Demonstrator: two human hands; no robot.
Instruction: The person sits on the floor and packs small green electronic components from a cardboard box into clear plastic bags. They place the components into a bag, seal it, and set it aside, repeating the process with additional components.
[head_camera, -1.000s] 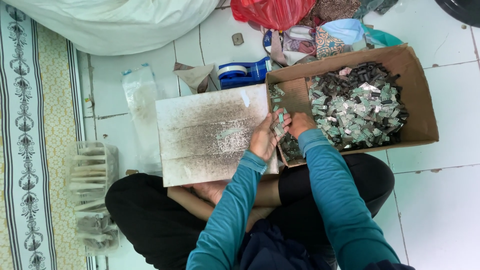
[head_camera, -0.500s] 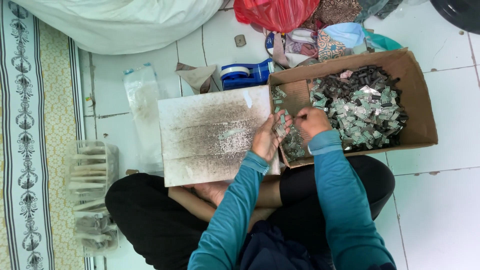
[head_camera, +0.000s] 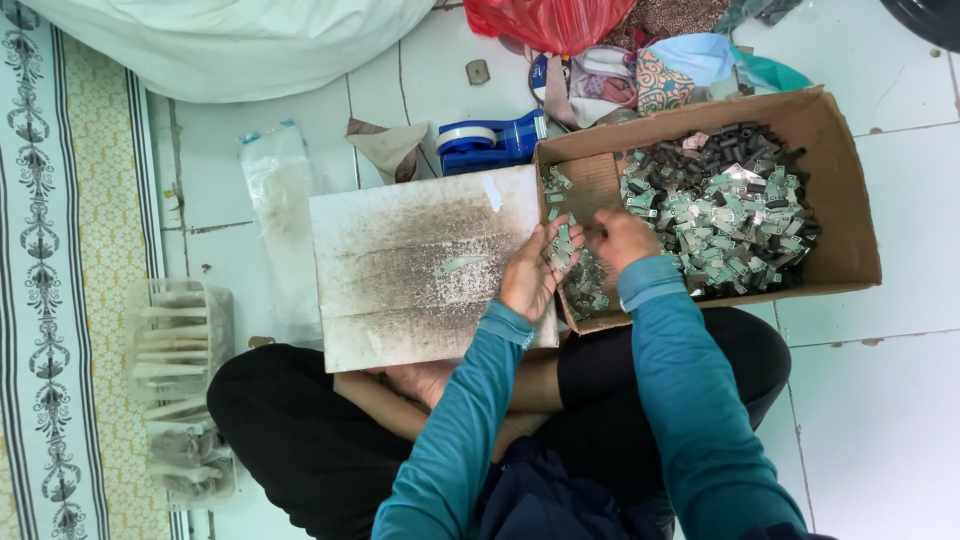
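I am holding a small bunch of grey metal pieces (head_camera: 566, 246) in my left hand (head_camera: 533, 275), fingers curled up around them at the near left edge of the cardboard box (head_camera: 840, 190), right where the box meets the board. My right hand (head_camera: 618, 238) is sitting just beside the left, fingers bent in toward the bunch; I cannot tell whether it is pinching a piece or only touching the bunch. Both of my sleeves are teal.

Inside the box, a big heap of the same metal pieces (head_camera: 725, 210) is lying toward the right half, with a few loose ones scattered on the bare cardboard floor at the left. The speckled white board (head_camera: 420, 265) is resting on my crossed legs just left of the box, and one thin pale sliver (head_camera: 460, 265) is lying on it.

Beyond the board, a blue tape dispenser (head_camera: 487, 143) is lying on the tiled floor against the box's far corner. A clear plastic bag (head_camera: 275, 190) is lying to the left of the board, and a white plastic rack (head_camera: 180, 345) is standing near my left knee. A red plastic bag (head_camera: 555, 20) is sitting at the far edge.
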